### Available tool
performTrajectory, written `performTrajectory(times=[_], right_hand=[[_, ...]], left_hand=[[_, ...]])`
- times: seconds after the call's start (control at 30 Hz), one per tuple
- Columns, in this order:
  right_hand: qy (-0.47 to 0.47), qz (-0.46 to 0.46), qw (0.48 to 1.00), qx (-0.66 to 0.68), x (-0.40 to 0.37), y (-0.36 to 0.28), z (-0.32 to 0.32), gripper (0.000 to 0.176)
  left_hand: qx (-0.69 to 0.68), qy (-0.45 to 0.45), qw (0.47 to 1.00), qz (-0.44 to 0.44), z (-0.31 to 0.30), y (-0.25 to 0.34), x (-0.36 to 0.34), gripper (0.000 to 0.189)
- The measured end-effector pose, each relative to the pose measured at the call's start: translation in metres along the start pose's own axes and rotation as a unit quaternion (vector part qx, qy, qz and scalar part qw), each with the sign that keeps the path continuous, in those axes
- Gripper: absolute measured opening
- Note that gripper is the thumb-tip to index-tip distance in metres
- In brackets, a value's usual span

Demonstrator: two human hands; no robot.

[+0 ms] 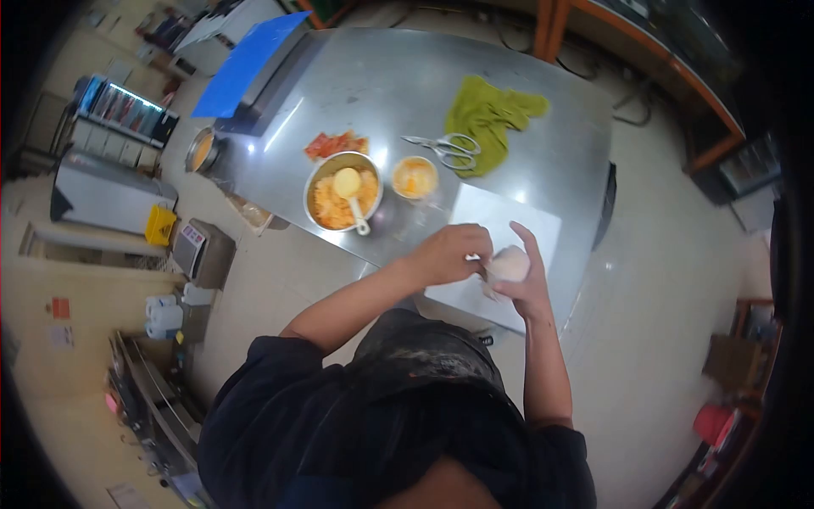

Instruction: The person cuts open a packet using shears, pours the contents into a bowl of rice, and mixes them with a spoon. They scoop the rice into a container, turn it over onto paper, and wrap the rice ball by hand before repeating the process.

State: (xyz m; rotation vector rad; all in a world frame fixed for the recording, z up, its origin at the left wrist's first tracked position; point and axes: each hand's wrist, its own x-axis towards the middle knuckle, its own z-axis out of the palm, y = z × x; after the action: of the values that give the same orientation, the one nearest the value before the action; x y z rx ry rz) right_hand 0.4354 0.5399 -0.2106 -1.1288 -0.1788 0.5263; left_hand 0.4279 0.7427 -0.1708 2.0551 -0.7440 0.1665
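Observation:
A pale, rounded piece that looks like dough rests in my right hand, whose fingers curve around its side. My left hand has its fingers curled in a pinch at the near left edge of the same piece. Blur hides its exact kind. Both hands are above a white board at the table's near right. To the left, a metal pot holds orange, shredded-looking food and a white-handled scoop. A small tub with orange residue stands between pot and board.
On the steel table lie scissors, a crumpled green cloth and a reddish food heap. A blue panel stands at the far left corner. A metal bowl and a scale are farther left.

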Motion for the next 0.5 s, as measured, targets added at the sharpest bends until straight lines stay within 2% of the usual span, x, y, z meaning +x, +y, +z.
performTrajectory(times=[0.07,0.13,0.23,0.27,0.3,0.33,0.37,0.43,0.5], right_hand=[[-0.022,0.009,1.000,0.016,0.018,-0.015,0.032,0.112],[-0.028,-0.016,0.999,-0.030,0.044,-0.022,0.074,0.114],[-0.004,-0.053,0.994,-0.093,0.089,-0.026,0.162,0.119],[0.006,-0.081,0.989,-0.125,0.105,-0.017,0.190,0.120],[0.023,-0.105,0.982,-0.157,0.117,-0.009,0.210,0.121],[0.002,-0.088,0.967,-0.238,0.129,0.004,0.221,0.124],[-0.026,-0.072,0.945,-0.318,0.139,0.005,0.239,0.117],[-0.112,-0.103,0.925,-0.348,0.167,0.027,0.259,0.097],[-0.160,-0.025,0.949,-0.272,0.181,0.038,0.282,0.085]], left_hand=[[0.026,0.056,0.998,0.003,-0.033,0.000,-0.014,0.018],[0.025,0.105,0.994,-0.016,-0.062,-0.014,-0.039,0.020],[-0.182,0.161,0.941,-0.237,-0.115,-0.009,-0.072,0.030],[-0.344,0.174,0.901,-0.200,-0.131,-0.020,-0.088,0.046],[-0.421,0.187,0.863,-0.208,-0.148,-0.031,-0.103,0.050],[-0.497,0.195,0.818,-0.214,-0.166,-0.041,-0.116,0.054],[-0.571,0.197,0.765,-0.222,-0.183,-0.050,-0.128,0.059],[-0.582,0.195,0.736,-0.284,-0.225,-0.065,-0.150,0.064],[-0.560,0.203,0.723,-0.349,-0.247,-0.080,-0.164,0.067]])
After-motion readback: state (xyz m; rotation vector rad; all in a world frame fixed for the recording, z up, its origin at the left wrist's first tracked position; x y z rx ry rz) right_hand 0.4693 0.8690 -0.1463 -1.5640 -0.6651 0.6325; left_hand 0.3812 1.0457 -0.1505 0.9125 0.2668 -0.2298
